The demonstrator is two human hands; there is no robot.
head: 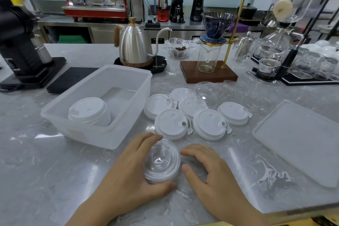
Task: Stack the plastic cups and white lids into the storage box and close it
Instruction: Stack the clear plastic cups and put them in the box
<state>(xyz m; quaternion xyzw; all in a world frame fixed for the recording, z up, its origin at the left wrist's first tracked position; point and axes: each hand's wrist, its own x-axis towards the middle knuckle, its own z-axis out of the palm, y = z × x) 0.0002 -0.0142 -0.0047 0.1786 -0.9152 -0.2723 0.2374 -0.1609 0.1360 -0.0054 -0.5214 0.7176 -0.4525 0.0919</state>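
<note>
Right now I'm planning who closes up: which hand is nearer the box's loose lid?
Right. The right hand lies on the counter beside the box lid, which sits to its right. The left hand is farther away, gripping clear plastic cups.

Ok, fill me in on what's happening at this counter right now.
A person is packing lids away. The left hand holds a small stack of clear plastic lids on the marble counter, while the right hand rests open beside it. The storage box stands open with a stack of white lids already inside. Six more white lids lie loose on the counter, with clear ones behind them. The box's cover lies off to the right, not yet fitted.
</note>
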